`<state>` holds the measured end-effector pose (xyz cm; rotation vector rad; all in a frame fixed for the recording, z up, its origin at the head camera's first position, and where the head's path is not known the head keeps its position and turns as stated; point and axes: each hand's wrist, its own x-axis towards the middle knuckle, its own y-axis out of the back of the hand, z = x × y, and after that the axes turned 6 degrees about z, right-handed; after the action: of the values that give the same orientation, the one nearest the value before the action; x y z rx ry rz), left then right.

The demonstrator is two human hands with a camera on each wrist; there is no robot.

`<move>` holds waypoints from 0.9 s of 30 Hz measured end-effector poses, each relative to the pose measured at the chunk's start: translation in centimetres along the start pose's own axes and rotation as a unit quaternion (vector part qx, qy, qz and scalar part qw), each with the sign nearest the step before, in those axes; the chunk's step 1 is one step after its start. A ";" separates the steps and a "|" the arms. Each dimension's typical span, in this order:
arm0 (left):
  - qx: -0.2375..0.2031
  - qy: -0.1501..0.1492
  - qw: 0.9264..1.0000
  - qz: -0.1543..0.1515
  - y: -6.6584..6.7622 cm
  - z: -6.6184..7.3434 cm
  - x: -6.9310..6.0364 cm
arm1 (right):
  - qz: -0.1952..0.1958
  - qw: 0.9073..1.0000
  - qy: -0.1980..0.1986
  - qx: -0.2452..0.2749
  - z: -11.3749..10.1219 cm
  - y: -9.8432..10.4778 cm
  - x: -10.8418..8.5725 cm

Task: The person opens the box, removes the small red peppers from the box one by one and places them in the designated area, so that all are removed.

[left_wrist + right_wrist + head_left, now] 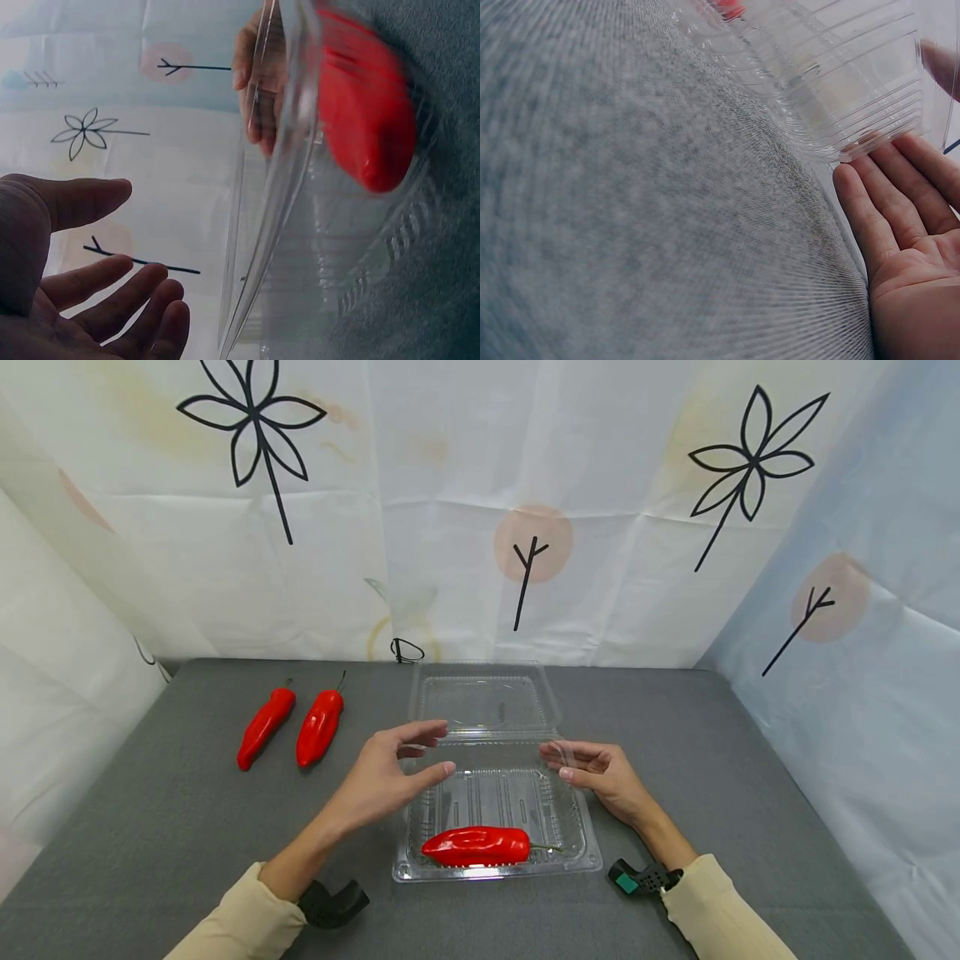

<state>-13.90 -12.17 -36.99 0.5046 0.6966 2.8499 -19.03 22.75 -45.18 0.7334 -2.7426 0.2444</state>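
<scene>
A clear plastic clamshell box [498, 797] stands on the grey cloth, its lid [483, 697] folded back toward the wall. Inside, a shiny red pepper [476, 846] with a thin green stem lies along the near side. My left hand [393, 772] hovers over the box's left side, thumb and fingers spread apart and holding nothing. At the far right side is my right hand [600, 774], its fingers fairly straight. In the right wrist view, the fingertips [859, 184] lie against or just behind the plastic; firm contact is unclear.
Two more red peppers lie on the cloth left of the box: a slimmer one [266, 727] and a plumper one [320, 727]. A white printed curtain [450, 527] hangs behind the table's far edge, with a bluish curtain [862, 718] at the right.
</scene>
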 end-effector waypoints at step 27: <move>-0.080 0.022 0.959 -0.270 -4.4 0.3 0.0 | 0.001 1.000 -0.003 0.006 0.1 0.0 0.0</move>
<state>-13.46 -8.12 -38.79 0.1848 0.5059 2.3780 -19.05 22.68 -45.22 0.7356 -2.7491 0.2610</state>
